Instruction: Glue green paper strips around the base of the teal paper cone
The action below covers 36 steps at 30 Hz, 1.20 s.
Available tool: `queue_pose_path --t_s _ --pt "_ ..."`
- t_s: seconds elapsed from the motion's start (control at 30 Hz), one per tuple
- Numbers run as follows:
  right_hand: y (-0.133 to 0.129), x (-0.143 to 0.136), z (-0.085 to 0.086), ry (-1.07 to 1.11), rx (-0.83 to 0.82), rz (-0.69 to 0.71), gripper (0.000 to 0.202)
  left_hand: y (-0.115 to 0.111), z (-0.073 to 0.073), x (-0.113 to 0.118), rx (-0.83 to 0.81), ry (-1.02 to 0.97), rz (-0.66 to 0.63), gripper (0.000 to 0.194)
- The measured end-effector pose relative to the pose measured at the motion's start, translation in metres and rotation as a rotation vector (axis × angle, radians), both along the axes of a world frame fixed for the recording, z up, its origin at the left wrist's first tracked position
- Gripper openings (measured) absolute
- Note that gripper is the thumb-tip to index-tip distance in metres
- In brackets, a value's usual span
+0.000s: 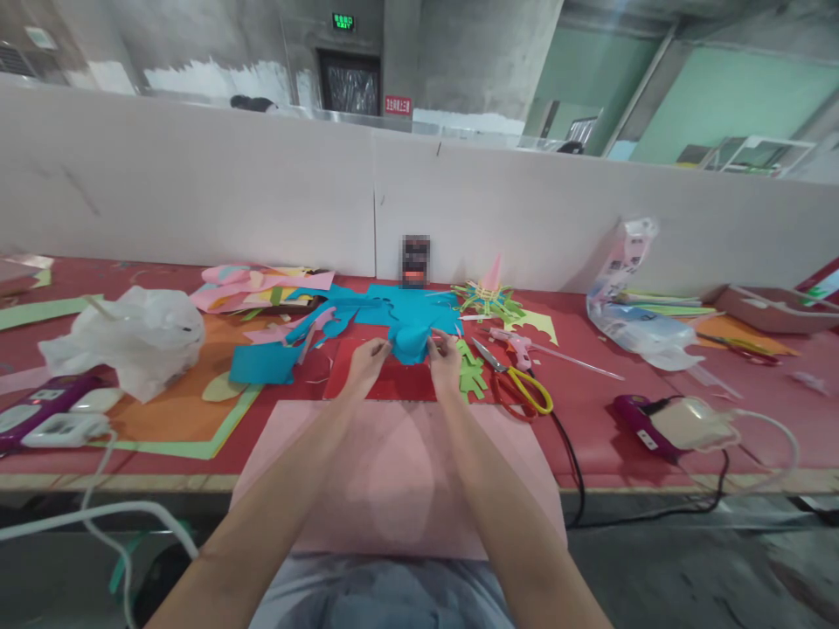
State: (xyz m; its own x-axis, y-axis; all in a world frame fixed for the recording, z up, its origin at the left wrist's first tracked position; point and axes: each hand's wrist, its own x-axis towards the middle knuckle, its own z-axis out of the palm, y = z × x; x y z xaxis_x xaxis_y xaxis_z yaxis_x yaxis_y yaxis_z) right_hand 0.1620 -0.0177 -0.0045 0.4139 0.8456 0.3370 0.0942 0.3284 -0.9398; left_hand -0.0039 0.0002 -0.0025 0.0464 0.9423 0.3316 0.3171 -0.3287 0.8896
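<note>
A curved piece of blue paper (411, 343) is held between my two hands above the red table. My left hand (369, 360) pinches its left edge, and my right hand (445, 354) pinches its right edge. Behind it lies a larger sheet of blue paper (429, 306). Green cut paper (471, 374) is just right of my right hand, beside scissors with yellow and red handles (524, 389). A pink glue gun (520, 347) rests farther right. Pink sheet (393, 472) spreads beneath my forearms.
A white plastic bag (148, 336) and a purple power strip (49, 406) stand at left. Pink and yellow paper scraps (262, 286) are piled behind. At right are another power strip (646, 428), cables, a plastic package (629, 306) and a pink box (773, 307). A white partition (262, 183) borders the table.
</note>
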Motion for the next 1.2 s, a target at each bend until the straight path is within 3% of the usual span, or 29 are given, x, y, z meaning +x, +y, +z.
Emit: queue_pose_path --t_s 0.2,0.63,0.8,1.2 --pt "-0.002 0.0 0.002 -0.046 0.011 -0.088 0.042 -0.007 0.004 0.001 -0.031 -0.123 -0.043 0.024" --pt "0.002 0.001 -0.005 0.014 0.007 -0.09 0.041 -0.003 0.001 0.003 -0.025 -0.158 -0.121 0.037" --pt "0.002 0.001 -0.006 -0.004 -0.002 -0.092 0.04 0.0 -0.004 0.003 -0.061 -0.185 -0.112 0.027" --pt "0.0 0.001 -0.004 0.003 -0.008 -0.087 0.041 -0.002 -0.004 0.001 -0.018 -0.085 -0.088 0.025"
